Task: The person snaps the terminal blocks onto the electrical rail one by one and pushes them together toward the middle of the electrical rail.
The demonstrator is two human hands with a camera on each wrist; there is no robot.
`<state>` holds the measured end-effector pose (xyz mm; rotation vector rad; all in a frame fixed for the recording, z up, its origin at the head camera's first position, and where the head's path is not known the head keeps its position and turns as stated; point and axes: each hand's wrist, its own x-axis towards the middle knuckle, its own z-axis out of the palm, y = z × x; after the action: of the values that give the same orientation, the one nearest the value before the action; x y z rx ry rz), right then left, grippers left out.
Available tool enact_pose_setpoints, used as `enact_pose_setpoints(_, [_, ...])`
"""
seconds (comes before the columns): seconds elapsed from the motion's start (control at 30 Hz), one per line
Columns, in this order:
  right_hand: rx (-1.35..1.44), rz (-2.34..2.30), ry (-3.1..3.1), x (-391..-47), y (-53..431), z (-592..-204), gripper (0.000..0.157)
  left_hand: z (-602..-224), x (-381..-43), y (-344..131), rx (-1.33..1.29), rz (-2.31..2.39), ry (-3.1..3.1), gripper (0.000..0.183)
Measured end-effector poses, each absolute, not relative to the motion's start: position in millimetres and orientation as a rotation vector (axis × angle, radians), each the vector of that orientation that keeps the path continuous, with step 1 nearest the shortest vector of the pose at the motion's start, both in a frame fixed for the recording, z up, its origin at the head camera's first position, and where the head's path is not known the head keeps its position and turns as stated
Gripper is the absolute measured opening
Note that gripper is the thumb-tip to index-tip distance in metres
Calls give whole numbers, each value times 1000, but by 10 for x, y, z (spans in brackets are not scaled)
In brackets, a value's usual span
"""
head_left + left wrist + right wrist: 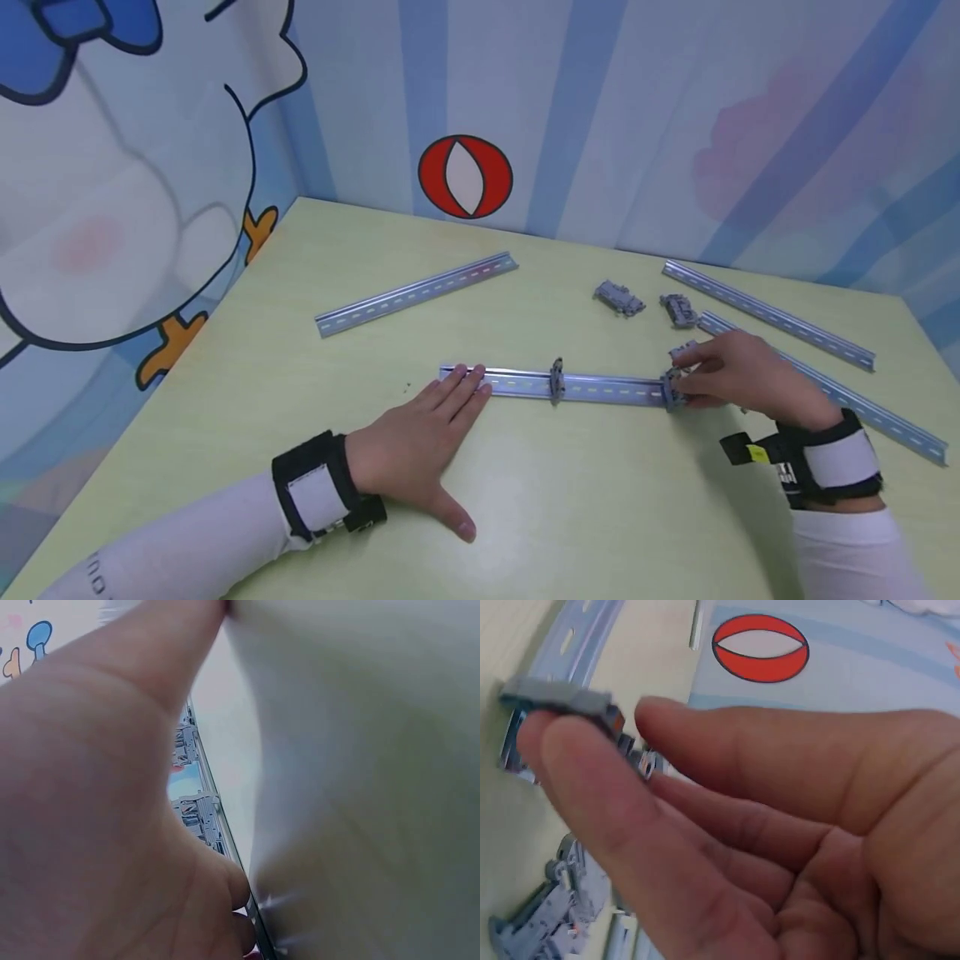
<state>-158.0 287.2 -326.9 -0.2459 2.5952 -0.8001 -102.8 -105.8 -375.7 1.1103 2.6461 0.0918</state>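
A slotted metal DIN rail lies crosswise in front of the person. The left hand rests flat on its left end, fingers straight and thumb spread. A grey terminal block stands upright across the rail near its middle. At the rail's right end, the right hand holds another grey terminal block with its fingertips. In the right wrist view, fingertips touch the side of this terminal block, with the thumb close to its end. The left wrist view shows the left palm beside the rail.
Loose terminal blocks lie at the back right, one partly hidden behind the right hand. A separate rail lies back left. Two more rails slant across the right side. A printed wall borders the table.
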Motion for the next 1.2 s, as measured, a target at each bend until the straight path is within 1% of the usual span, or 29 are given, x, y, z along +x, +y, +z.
enact_pose_setpoints(0.17, [-224, -1026, 2382, -1631, 3052, -3329, 52, -3772, -1033, -1066, 1112, 87, 2648, 143])
enact_pose_setpoints(0.3, [-205, -1111, 2294, -1654, 3113, -3381, 57, -3781, -1031, -1067, 1115, 91, 2650, 143])
enact_pose_setpoints(0.5, [-261, -1149, 2259, -1669, 3136, -3404, 54, -3776, -1027, -1074, 1123, 97, 2652, 143])
enact_pose_setpoints(0.9, [-300, -1162, 2224, -1642, 3123, -3379, 56, -3776, -1028, -1073, 1109, 113, 2638, 142])
enact_pose_setpoints(1.2, [-218, -1276, 2149, -1699, 3197, -3502, 56, -3757, -1032, -1072, 1112, 93, 2643, 142])
